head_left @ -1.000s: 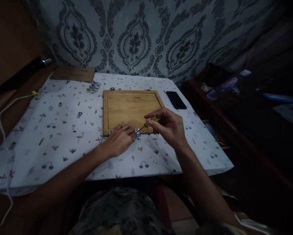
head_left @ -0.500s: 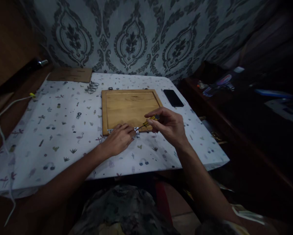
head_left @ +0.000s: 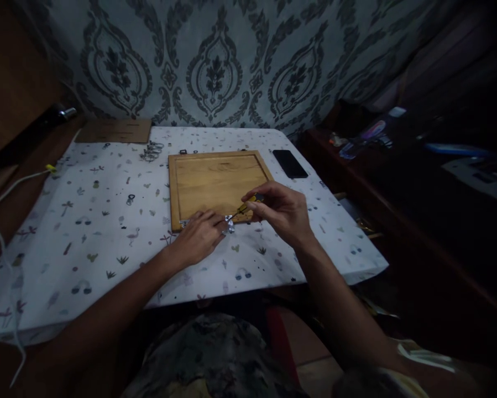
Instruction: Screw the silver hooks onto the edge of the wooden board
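A framed wooden panel [head_left: 215, 185] lies flat on the table. At its near edge is a shiny metal hinge [head_left: 230, 224], partly covered by my left hand [head_left: 200, 236]. The fingers of that hand are bent and hold the hinge against the edge of the panel. My right hand [head_left: 283, 213] pinches a small yellow and black screwdriver [head_left: 244, 207] between thumb and fingers. Its shaft slants down to the left, with the tip at the hinge; whether it sits in a screw is too small to tell.
A black phone [head_left: 290, 163] lies right of the panel. Several metal rings or clamps [head_left: 151, 151] and a cardboard piece [head_left: 113, 131] are at the back left. A small dark metal piece [head_left: 130, 199] lies left of the panel, and a white cable [head_left: 3, 237] hangs over the left side.
The whole view has shifted slightly. Both hands keep their places at the hinge, and the screwdriver stays against it with only a slight change in the right fingers.
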`<act>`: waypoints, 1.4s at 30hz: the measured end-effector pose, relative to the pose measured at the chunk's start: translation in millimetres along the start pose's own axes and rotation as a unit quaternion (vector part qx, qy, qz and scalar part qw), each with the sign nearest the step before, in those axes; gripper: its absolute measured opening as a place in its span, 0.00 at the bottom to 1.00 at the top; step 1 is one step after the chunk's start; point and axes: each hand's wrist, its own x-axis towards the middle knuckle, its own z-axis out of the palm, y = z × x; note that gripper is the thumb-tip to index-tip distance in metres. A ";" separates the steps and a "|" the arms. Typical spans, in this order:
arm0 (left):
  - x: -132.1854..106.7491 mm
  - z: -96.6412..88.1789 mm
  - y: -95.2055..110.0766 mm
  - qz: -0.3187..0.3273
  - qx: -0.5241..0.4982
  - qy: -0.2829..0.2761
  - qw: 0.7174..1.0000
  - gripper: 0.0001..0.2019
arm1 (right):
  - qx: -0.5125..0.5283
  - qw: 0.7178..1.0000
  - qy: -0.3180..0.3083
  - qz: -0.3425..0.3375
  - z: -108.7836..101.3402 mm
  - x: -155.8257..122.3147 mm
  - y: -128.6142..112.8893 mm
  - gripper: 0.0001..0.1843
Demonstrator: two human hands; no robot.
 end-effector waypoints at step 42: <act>-0.2 0.1 2.1 -0.005 0.003 0.008 1.000 0.11 | -0.061 0.992 0.095 -0.062 7.4 1.3 19.0 0.17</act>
